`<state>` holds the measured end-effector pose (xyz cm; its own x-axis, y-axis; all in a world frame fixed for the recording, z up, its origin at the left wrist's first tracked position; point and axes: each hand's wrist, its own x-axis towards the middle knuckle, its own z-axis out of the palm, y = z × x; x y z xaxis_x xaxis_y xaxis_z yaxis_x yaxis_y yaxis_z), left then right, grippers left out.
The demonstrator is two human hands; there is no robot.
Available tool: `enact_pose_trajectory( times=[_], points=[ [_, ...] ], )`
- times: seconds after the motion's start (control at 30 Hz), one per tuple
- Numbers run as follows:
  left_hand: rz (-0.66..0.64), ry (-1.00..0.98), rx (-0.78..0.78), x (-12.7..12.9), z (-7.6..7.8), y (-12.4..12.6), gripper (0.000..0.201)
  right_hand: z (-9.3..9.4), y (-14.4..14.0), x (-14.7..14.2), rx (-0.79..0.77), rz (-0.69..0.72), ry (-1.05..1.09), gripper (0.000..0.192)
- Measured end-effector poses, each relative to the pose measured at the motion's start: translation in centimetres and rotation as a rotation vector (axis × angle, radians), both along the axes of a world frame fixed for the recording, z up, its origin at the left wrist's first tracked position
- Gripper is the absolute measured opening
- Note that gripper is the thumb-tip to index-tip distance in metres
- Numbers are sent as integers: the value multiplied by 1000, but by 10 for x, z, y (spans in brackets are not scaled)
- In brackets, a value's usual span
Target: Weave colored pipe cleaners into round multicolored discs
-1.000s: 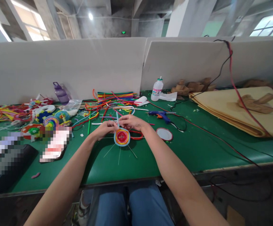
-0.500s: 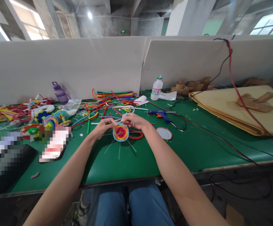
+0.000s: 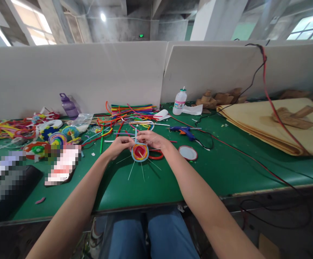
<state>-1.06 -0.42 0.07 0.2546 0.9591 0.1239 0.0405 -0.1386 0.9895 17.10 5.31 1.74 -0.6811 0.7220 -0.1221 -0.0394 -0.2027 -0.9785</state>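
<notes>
Table (image 3: 213, 172), green and wide, carries it all: tan sheets (image 3: 275, 126) stacked at the right, bright pipe cleaners (image 3: 130, 109) heaped at the back. Purple bottle (image 3: 68, 106) lies tilted by the wall, contents not visible; white bottle (image 3: 179, 101) stands upright with its cap on, fill hidden. Blue glue gun (image 3: 184, 131) lies just right of the hands. Left hand (image 3: 120, 145) and right hand (image 3: 152, 139) both pinch the disc (image 3: 140, 152), a coiled circle with thin spokes, held just above the table.
</notes>
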Motion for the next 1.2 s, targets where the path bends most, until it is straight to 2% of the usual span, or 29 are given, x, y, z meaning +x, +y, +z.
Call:
enact_pose_trajectory(
  times=[0.17, 0.23, 0.3, 0.37, 0.47, 0.53, 0.57, 0.7, 0.83, 1.0, 1.2],
  points=[
    [13, -24, -41, -1, -1, 1, 26, 10, 1, 11, 133, 2, 45, 50],
    [34, -46, -51, -2, -3, 3, 26, 15, 4, 18, 219, -41, 27, 48],
    [88, -72, -40, -3, -4, 7, 25, 20, 8, 24, 334, -197, 21, 43],
    [217, -87, 17, -4, -4, 10, 25, 25, 10, 25, 499, -402, 22, 36],
    [492, -42, 207, -6, -2, 11, 24, 32, 3, 19, 769, -643, -13, 16],
    [650, 24, 369, -7, 1, 7, 21, 34, -5, 12, 873, -686, -73, 15],
    [711, 65, 447, -7, 3, 4, 19, 34, -10, 7, 906, -654, -103, 16],
    [828, 229, 669, -1, 12, -9, 10, 30, -24, -11, 950, -519, -125, 21],
    [806, 327, 785, 6, 16, -17, 6, 28, -33, -25, 919, -428, -89, 17],
    [759, 409, 875, 6, 12, -17, 7, 31, -39, -31, 808, -452, -13, 19],
    [690, 537, 903, 1, 11, -16, 13, 31, -40, -32, 709, -458, -47, 17]
  ],
)
